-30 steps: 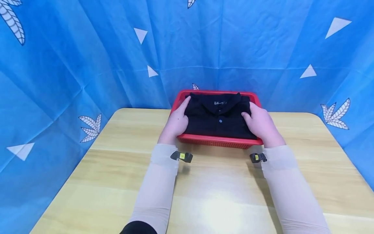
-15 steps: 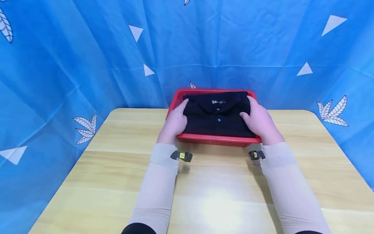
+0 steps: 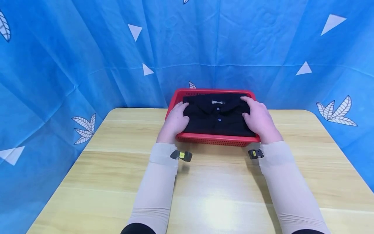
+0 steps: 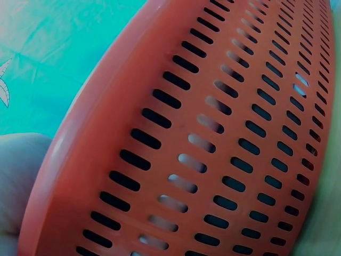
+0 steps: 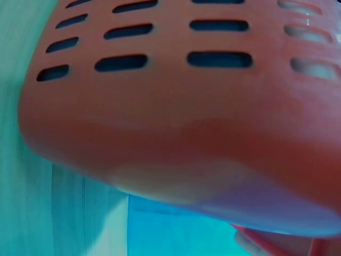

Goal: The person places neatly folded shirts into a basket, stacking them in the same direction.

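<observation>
A folded black polo shirt (image 3: 219, 123), collar and buttons facing up, lies in a red perforated plastic basket (image 3: 216, 141). At the shirt's left edge is my left hand (image 3: 176, 121), reaching over the basket's left rim with fingers extended and slightly spread. My right hand (image 3: 259, 119) is at the opposite side, its index finger lying on the shirt's far right corner and its thumb on the right edge. Some fingertips of both hands are hidden. In the left wrist view the slotted basket wall (image 4: 213, 128) fills most of the picture; the right wrist view shows the wall (image 5: 160, 106) too.
The basket stands at the back of a light wooden table (image 3: 122, 182), near a blue patterned curtain (image 3: 204, 39). Small black wrist devices with yellow labels sit at both cuffs.
The shirt's collar and right corner have settled flatter in the basket. My right index finger has moved inward over the shirt's corner, and the left fingers have spread slightly.
</observation>
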Motion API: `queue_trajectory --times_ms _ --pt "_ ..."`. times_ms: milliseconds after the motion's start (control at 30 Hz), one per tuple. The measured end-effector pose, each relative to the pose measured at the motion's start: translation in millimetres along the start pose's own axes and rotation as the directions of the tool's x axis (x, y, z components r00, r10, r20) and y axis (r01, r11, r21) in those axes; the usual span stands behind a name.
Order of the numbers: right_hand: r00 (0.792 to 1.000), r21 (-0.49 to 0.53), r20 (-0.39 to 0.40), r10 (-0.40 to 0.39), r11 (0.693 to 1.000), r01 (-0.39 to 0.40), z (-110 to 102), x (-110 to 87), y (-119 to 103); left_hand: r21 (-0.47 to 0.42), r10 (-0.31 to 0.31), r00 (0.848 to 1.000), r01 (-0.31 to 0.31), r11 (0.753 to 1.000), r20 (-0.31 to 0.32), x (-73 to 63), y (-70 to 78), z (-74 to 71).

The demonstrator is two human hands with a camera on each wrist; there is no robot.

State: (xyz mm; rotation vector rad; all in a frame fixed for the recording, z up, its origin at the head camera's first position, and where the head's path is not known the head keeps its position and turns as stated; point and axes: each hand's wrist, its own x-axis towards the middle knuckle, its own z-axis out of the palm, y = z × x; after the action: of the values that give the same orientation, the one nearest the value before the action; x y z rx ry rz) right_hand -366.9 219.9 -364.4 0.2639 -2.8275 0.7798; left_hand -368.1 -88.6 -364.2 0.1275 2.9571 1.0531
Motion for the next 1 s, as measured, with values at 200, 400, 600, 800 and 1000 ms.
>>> queue_trajectory --times_ms 200,400,600,800,1000 --pt "1.0 -0.037 -0.018 0.013 0.999 -0.014 0.0 -1.3 1.1 0.079 -0.022 0.999 0.02 0.997 0.028 1.6 0.5 3.2" --pt "0.999 -0.037 -0.02 0.026 0.999 -0.027 8.5 -1.5 0.6 0.178 -0.054 0.997 0.043 0.983 0.055 -1.8 -4.5 7.7" --pt "1.0 -0.078 -0.008 0.0 0.997 -0.001 11.3 5.7 -5.1 0.229 -0.093 0.994 0.077 0.97 0.062 -2.8 -6.7 8.0" --pt "0.996 -0.182 0.09 -0.016 0.983 0.032 14.4 11.1 -1.0 0.308 -0.102 0.988 0.061 0.95 0.117 1.5 -4.9 12.6" --pt "0.987 -0.242 0.15 -0.055 0.966 0.091 18.1 11.8 5.9 0.36 -0.137 0.984 0.088 0.929 0.115 -3.3 -2.8 20.7"
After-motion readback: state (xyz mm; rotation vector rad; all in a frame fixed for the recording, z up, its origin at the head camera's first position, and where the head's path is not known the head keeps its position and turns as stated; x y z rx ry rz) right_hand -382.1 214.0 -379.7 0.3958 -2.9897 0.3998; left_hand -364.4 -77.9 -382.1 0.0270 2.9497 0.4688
